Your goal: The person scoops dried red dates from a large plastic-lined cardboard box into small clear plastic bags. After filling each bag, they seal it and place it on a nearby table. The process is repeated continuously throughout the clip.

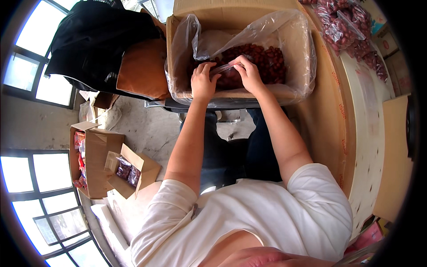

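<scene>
Both hands are over a cardboard box (pixel 293 40) lined with clear plastic film (pixel 265 23). Inside lies a heap of dark red dried dates (pixel 273 60). Between my fingers is the top edge of a small clear plastic bag (pixel 223 69). My left hand (pixel 204 81) grips its left end, with fingers and thumb closed. Its right end is pinched by my right hand (pixel 247 73). The bag's lower part sits low in the box, against the dates, and what it holds is hard to make out.
At the right, filled bags of dates (pixel 342 29) lie piled on a table. A black garment (pixel 98 44) and a brown cushion-like thing (pixel 144 69) are left of the box. Lower left stand an open carton of red packets (pixel 100 155) and a smaller carton of bagged dates (pixel 144 167).
</scene>
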`<state>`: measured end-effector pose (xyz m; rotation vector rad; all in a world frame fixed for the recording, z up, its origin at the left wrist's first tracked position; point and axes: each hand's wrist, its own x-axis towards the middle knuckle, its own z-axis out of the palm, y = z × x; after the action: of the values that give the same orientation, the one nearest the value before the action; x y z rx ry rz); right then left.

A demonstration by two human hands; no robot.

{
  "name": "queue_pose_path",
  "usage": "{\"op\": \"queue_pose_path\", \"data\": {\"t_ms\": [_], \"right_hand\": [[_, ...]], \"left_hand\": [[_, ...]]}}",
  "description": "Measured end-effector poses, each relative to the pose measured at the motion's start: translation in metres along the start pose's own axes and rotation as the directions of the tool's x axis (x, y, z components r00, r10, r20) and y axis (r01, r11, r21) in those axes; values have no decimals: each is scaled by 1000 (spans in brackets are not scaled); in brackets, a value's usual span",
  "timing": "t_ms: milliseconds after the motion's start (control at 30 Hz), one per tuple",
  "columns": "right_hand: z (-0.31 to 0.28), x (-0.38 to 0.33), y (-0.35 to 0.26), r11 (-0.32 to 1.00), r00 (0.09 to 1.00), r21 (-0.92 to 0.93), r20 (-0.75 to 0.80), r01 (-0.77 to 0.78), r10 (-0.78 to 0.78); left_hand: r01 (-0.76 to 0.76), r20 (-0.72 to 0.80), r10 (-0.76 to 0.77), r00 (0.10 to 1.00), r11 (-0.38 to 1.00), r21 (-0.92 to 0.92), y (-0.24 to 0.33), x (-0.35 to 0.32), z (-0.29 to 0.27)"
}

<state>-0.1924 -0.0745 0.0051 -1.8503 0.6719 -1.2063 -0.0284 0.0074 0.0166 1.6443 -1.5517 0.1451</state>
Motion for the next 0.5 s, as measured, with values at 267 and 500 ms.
{"op": "queue_pose_path", "data": {"t_ms": [267,500], "right_hand": [[-8,-1,-9,993,966,-62,-242,-103,86],[-8,-1,-8,996,954,-36,-290,-85,71]], "left_hand": [[112,88,-112,990,994,9,0,-1,1],[11,19,-10,1000,998,-57,1,0,0]]}}
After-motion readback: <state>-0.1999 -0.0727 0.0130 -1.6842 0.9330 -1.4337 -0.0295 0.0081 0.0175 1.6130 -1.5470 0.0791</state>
